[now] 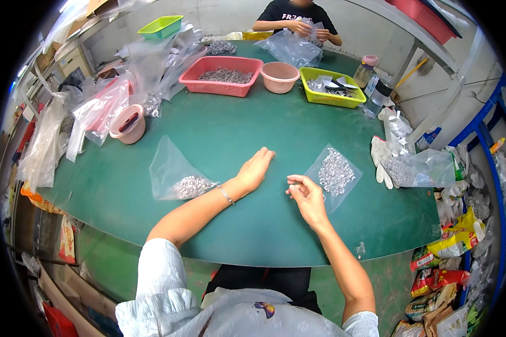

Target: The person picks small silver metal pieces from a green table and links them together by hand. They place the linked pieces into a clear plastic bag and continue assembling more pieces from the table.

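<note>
My left hand (255,169) rests on the green tabletop, its fingers stretched out, and I see nothing in it. Beside its forearm lies a clear plastic bag (167,163) with a heap of small silvery metal rings or links (192,187) at its lower end. My right hand (308,197) is closed, thumb and fingertips pressed together above the table; whatever they pinch is too small to name. Just to its right, a second clear bag (350,185) lies flat, with similar small metal pieces (335,170) spread in or on it.
Along the back stand a red tray (188,86) of metal pieces, a pink bowl (280,77) and a yellow-green basket (334,104). Another pink bowl (130,133) and plastic bags (95,109) sit left; a bottle (376,100) and white gloves (381,157) right. A co-worker (301,25) handles a bag opposite.
</note>
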Action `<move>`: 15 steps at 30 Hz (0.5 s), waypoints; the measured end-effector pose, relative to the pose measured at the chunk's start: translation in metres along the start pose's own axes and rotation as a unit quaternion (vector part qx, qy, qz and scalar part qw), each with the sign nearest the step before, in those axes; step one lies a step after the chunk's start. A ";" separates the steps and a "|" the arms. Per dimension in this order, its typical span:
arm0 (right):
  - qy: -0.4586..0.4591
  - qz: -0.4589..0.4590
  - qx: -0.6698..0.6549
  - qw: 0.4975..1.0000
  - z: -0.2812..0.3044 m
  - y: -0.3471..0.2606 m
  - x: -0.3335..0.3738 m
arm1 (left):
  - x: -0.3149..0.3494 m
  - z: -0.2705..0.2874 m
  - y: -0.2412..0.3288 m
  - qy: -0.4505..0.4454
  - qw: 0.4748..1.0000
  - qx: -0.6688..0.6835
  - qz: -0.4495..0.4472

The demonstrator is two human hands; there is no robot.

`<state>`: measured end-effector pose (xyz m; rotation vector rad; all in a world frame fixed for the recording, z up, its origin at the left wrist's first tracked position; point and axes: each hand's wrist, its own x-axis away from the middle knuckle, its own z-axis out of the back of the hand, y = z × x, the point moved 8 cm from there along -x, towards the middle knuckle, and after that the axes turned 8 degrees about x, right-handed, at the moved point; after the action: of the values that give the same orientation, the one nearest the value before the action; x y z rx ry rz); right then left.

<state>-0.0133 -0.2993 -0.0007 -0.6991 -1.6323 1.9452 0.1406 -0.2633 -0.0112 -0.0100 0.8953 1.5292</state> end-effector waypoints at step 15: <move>0.039 0.263 0.424 0.866 -0.071 -0.006 -0.049 | 0.127 0.010 0.053 0.174 0.170 0.881 0.406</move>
<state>0.0703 -0.2792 -0.0020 -0.8603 -0.3960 2.6535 0.0748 -0.1457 -0.0403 2.2163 2.8368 0.0904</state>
